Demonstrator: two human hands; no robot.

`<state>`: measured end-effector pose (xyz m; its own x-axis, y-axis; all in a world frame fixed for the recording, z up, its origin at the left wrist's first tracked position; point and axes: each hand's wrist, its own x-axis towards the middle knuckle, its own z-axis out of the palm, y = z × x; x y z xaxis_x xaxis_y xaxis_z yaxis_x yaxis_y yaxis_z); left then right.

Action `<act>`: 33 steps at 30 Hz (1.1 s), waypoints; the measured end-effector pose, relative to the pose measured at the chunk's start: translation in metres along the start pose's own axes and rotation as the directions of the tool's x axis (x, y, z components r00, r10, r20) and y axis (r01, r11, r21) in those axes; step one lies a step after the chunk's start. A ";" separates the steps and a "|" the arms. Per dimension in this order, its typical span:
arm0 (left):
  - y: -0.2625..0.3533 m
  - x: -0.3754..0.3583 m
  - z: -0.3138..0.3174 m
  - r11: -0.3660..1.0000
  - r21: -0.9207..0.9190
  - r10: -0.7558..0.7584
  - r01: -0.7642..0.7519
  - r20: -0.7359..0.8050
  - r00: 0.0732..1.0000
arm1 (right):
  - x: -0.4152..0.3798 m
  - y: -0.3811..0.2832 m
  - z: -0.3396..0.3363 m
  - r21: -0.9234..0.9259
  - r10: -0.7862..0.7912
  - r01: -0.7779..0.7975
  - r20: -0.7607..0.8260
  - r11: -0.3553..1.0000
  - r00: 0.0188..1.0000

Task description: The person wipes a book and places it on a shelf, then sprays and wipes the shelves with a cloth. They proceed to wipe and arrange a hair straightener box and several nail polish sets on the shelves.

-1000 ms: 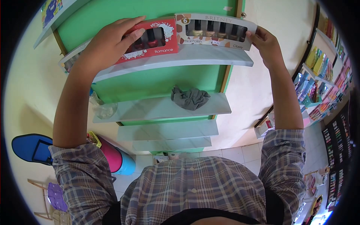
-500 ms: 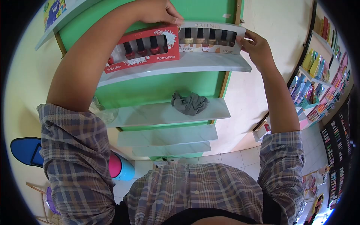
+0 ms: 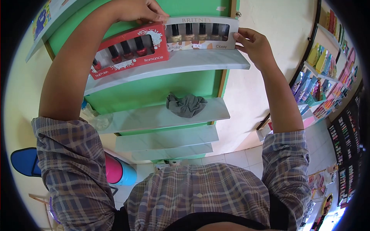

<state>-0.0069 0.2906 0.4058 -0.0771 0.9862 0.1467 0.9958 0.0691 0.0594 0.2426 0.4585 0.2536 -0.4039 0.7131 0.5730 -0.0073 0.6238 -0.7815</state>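
Observation:
A white nail polish box (image 3: 210,45) marked "Classy" stands upright on the top marbled shelf (image 3: 208,61), with dark-capped bottles behind its window. My left hand (image 3: 140,10) reaches over from above, its fingertips pinching the box's upper left corner. At the other end, my right hand (image 3: 252,44) grips the right edge between thumb and fingers. Left of it, a red nail polish box (image 3: 129,63) marked "Romance" leans at an angle, its end touching or nearly touching the white box. My left forearm hides part of the red box.
A crumpled grey cloth (image 3: 186,105) lies on the shelf below, near a clear plastic item (image 3: 101,121) at its left. Lower shelves (image 3: 169,138) follow underneath. A pink and blue bin (image 3: 125,173) stands on the floor. Stocked display racks (image 3: 323,73) line the right side.
The whole view has shifted, so the shelves appear further left. Both boxes and my hands sit slightly further left along the shelf. My grip on the white box looks the same.

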 end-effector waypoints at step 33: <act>0.006 -0.003 -0.003 1.000 0.018 -0.023 0.022 0.051 0.998 | 0.004 0.004 -0.007 0.119 0.048 -0.049 0.018 0.992 0.999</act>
<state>-0.0006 0.2880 0.4088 -0.0971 0.9907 0.0951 0.9946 0.0931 0.0450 0.2475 0.4667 0.2546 -0.4199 0.7362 0.5307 -0.0966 0.5452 -0.8327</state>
